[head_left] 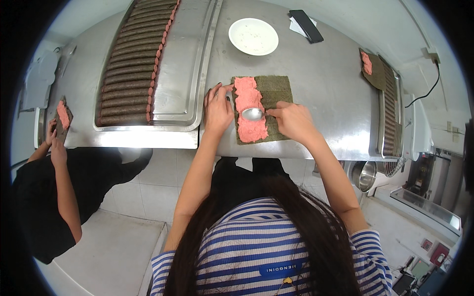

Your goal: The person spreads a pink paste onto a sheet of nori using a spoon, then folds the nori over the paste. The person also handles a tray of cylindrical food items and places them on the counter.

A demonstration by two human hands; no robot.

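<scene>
**Pink paste on seaweed sheet, steel table**

Seaweed sheet (269, 106) lies flat on the steel table (326, 79), centre of view. Pink paste (248, 111) covers its left strip. Right hand (294, 121), fingers pinched shut on the handle of a spoon (253, 114), bowl resting on the paste. Left hand (217, 108) at 9 o'clock of the sheet, fingers loosely spread, tips pressing the sheet's left edge, holding nothing. White plate (253, 36) at 12 o'clock. Tray of finished rolls (129, 64) at 10 o'clock. Another person's hands (53, 143) work far left on a second sheet.

One spoon (253, 114), one white plate (253, 36)
</scene>
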